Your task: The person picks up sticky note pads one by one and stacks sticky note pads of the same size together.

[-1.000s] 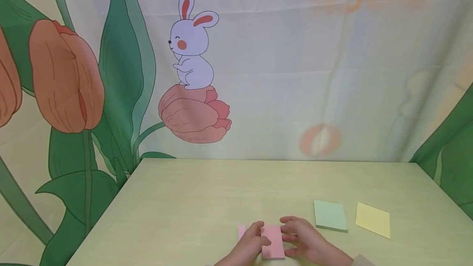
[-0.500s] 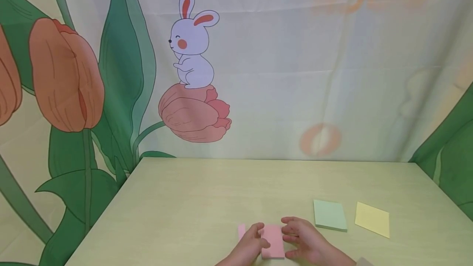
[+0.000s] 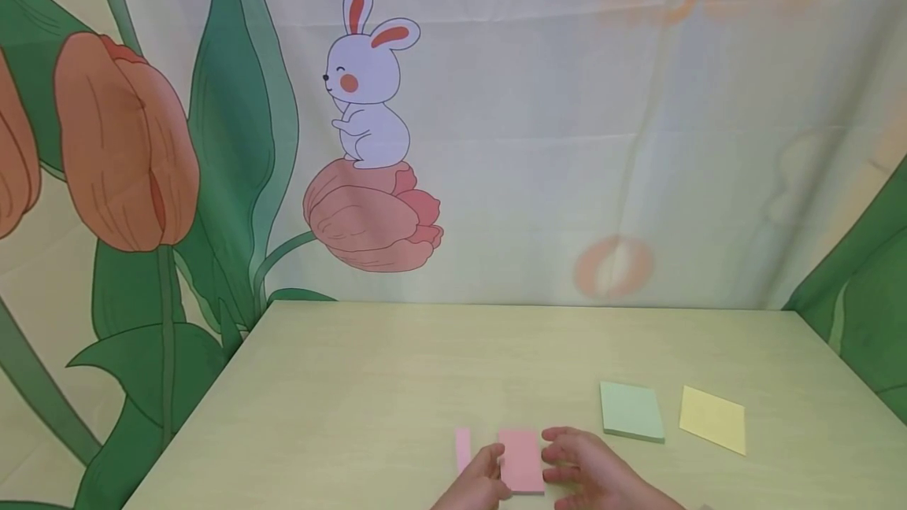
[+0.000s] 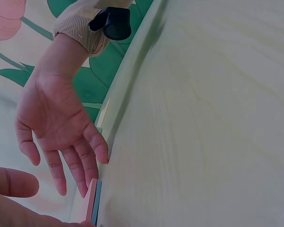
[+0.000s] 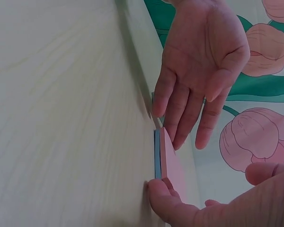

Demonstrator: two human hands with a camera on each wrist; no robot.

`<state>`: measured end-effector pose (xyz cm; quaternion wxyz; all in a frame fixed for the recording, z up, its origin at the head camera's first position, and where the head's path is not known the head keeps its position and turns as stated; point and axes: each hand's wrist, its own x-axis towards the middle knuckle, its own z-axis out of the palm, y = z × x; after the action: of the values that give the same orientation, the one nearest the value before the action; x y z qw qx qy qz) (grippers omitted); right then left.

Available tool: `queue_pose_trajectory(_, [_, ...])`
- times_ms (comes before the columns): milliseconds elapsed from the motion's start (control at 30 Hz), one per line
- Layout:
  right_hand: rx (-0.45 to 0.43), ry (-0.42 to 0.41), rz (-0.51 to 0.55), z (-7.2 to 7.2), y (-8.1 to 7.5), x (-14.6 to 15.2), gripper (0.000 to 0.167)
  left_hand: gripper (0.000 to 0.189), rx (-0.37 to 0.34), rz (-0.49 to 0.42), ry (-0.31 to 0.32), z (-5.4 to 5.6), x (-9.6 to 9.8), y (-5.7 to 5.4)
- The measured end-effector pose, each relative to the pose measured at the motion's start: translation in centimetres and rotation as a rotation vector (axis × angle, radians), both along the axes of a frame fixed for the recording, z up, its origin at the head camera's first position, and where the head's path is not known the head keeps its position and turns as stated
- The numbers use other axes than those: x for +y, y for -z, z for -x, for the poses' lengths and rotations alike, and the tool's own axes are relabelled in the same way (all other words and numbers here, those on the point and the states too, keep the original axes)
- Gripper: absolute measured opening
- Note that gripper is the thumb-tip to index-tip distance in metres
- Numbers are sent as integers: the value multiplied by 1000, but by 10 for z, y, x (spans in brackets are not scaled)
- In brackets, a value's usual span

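Observation:
A pink sticky-note pad (image 3: 521, 461) lies on the table near its front edge, stacked on a blue pad (image 5: 157, 153) whose side shows in both wrist views. My left hand (image 3: 478, 482) is at the stack's left side, fingers relaxed, its fingertips by the edge; whether they touch it I cannot tell. Just off the right side is my right hand (image 3: 588, 467), fingers spread and loosely bent, holding nothing. In the left wrist view the right hand (image 4: 61, 113) shows its palm. A narrow pink strip (image 3: 463, 447) lies left of the stack, partly behind the left hand.
To the right of the hands lie a pale green pad (image 3: 632, 412) and a yellow sticky note (image 3: 712, 419). The pale wooden table (image 3: 397, 368) ends at a curtain (image 3: 510, 140) printed with tulips and a rabbit.
My left hand has drawn back toward the front edge, and its thumb has left the pink pad's top. More of the pink strip shows. My right hand has shifted slightly toward me.

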<state>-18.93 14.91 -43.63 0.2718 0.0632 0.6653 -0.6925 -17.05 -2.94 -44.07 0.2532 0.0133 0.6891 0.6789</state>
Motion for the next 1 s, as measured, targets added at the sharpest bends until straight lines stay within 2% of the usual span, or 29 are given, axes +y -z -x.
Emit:
queue_pose_trajectory(200, [10, -25, -15, -3, -1, -1, 50, 66, -29, -71, 3, -3, 0, -4])
queue_pose_trajectory(433, [-1, -35, -4, -3, -1, -1, 52, 68, -36, -96, -5, -3, 0, -2])
queue_pose_trajectory(767, [-24, -7, 10, 2, 1, -4, 49, 68, -11, -53, -24, 1, 2, 0])
queue_pose_trajectory(1000, [-5, 7, 2, 8, 2, -7, 53, 70, 60, -47, -31, 7, 1, 4])
